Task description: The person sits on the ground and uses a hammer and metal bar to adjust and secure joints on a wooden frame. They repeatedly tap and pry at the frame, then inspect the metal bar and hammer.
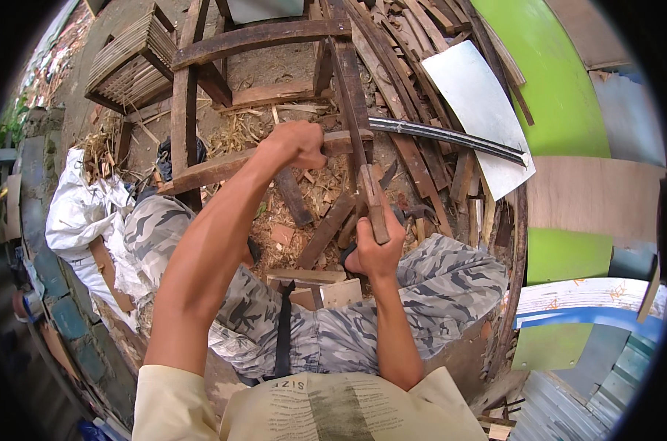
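The wooden frame's (pixel 264 42) open middle lies beyond my left grip (pixel 297 144), curled on its near rail (pixel 223 168). My right grip (pixel 381 250) wraps a wooden handle (pixel 369 189), long axis pointing forward.

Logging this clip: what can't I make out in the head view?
All in the head view:
- Left hand on the long brown wooden bar: fingertips hidden by its own fist.
- Brown wooden-handled tool in the right hand: its far end blends into the dark wood behind.
- Flat light grey sheet: cut off by the top edge.
- Grey corrugated metal sheet: cut off by the bottom edge.
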A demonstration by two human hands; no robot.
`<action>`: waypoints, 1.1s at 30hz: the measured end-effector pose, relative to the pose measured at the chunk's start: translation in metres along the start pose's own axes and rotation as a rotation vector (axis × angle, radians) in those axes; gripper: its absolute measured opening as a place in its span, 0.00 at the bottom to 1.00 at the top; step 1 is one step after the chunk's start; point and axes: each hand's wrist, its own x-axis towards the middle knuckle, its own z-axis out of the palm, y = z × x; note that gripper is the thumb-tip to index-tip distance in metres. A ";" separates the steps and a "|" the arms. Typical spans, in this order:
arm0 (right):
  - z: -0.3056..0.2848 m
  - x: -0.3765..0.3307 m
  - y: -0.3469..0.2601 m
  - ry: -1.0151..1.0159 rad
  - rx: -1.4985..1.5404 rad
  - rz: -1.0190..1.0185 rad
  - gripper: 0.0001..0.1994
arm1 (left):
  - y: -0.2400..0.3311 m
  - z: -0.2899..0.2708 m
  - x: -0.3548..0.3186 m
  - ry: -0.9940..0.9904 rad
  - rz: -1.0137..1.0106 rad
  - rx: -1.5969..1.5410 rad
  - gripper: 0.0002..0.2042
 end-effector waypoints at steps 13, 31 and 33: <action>-0.028 -0.075 -0.004 0.005 -0.183 -0.128 0.31 | -0.010 -0.007 0.009 0.019 0.043 -0.032 0.13; -0.093 -0.108 -0.051 -0.099 -0.142 0.128 0.28 | -0.001 0.005 -0.008 0.097 0.005 0.028 0.16; -0.050 -0.049 -0.045 -0.057 -0.096 0.075 0.27 | 0.010 0.013 -0.006 0.113 0.053 0.044 0.17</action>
